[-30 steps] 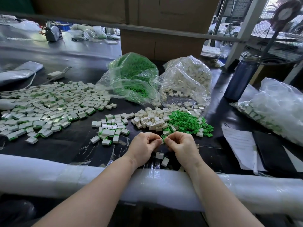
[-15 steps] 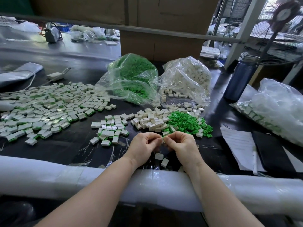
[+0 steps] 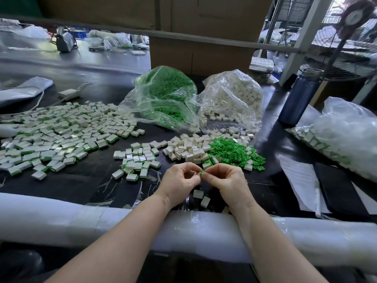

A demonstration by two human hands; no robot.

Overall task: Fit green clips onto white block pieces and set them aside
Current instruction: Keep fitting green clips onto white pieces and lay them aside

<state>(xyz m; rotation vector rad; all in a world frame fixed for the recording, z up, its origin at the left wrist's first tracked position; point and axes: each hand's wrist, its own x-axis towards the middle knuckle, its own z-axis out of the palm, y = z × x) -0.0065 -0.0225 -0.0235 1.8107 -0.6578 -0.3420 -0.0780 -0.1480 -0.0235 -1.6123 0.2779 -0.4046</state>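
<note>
From the head view, the left hand (image 3: 179, 179) and the right hand (image 3: 224, 180) meet fingertip to fingertip just above the near edge of the dark worktop (image 3: 85, 180), both curled and pinching one small green clip (image 3: 201, 173) between them. Whether a white block sits in the left fingers is hidden, and the clip's long axis is too small to read. The loose white blocks (image 3: 187, 150) and the green clip pile (image 3: 234, 153) lie just beyond the hands, the green pile nearer the right hand. Two spare blocks (image 3: 201, 198) rest below the hands. Finished pieces (image 3: 55, 137) spread far left, well apart, so I judge the left hand better placed for setting aside. Bags, a blue bottle (image 3: 297, 97) and a fan (image 3: 355, 37) crowd the back.
</note>
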